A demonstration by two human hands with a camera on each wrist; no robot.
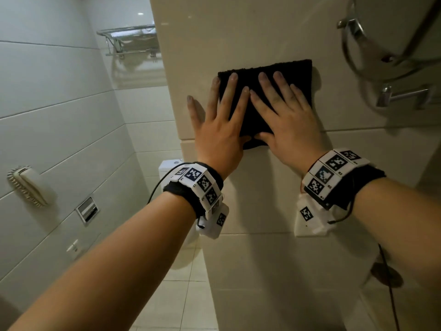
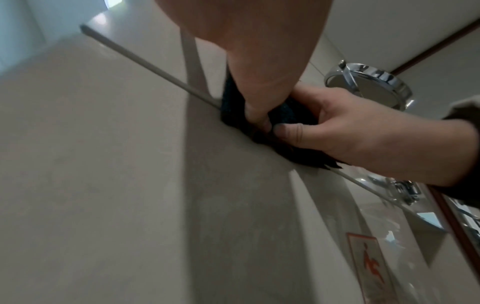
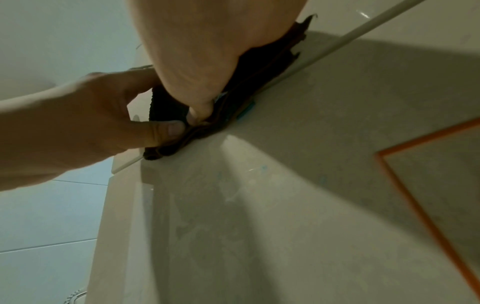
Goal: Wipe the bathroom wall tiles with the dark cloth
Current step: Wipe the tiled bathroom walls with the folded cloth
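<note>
The dark cloth point(image 1: 284, 75) lies folded flat against a beige wall tile point(image 1: 250, 32) at about chest height. Both hands press it side by side with straight, spread fingers. My left hand point(image 1: 222, 120) covers the cloth's left part, and its outer fingers lie on bare tile beside the cloth. My right hand point(image 1: 284, 115) covers the middle. In the left wrist view the left hand point(image 2: 254, 61) and right hand point(image 2: 363, 139) bring their thumbs together at the cloth's point(image 2: 306, 156) lower edge, on a grout line. The right wrist view shows the right hand point(image 3: 207, 61), the left hand point(image 3: 91, 123) and the cloth point(image 3: 262, 67) likewise.
A round chrome mirror point(image 1: 393, 32) and a chrome bar point(image 1: 403, 94) stick out of the wall just right of the cloth. A towel rack point(image 1: 131, 39), a wall phone point(image 1: 28, 187), a paper holder point(image 1: 87, 210) and a toilet point(image 1: 169, 168) are to the left. An orange-framed sign point(image 3: 428, 174) sits lower right.
</note>
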